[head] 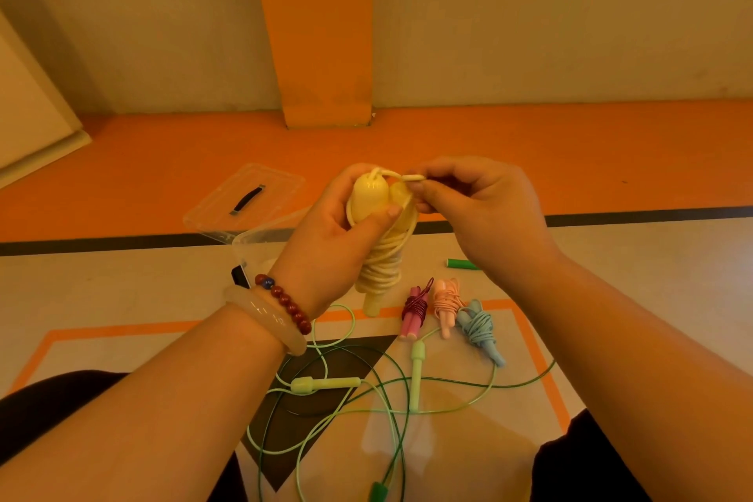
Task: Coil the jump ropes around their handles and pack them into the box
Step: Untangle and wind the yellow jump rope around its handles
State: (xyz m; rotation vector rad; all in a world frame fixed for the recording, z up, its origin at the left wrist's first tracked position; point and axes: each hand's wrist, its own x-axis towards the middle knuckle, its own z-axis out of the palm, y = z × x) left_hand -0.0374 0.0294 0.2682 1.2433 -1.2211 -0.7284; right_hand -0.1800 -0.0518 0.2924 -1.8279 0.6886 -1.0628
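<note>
- Holding yellow rope (381,265) up over the floor (122,285) in left hand (326,253), fingers and thumb curled round the paired handles (368,196), thumb pressed across the near one.
- Pinching a short loop (411,177) of cord in the fingertips of right hand (485,208), level with the handle tops and just beside them.
- Noted most of the cord wound in tight turns round the lower half of the handles, with one tip poking out below the coil.
- Read long axis of handles as near upright, tops tilted slightly away.
- Judged step in hand: locking off the free end so the coil holds.
- Placed loop to the right of the handle tops, at the right fingertips. Right hand nearer it, left hand only steadying, so the tuck probably runs leftward, under a turn or between the handles.
- Flagged risk: turns slackening if the left grip eases during the tuck.
- Located box (248,257) left of and beyond the left hand, clear-walled, partly hidden by the wrist, lid (277,183) lying behind it. Cannot tell contents.
- Counted three coiled ropes side by side on the floor below the hands: magenta (415,312), peach (446,304), blue (481,328). Not yet boxed.
- Logged as uncoiled: pale green rope (326,383) and dark green rope (379,492), loose and crossing each other near the knees.
</note>
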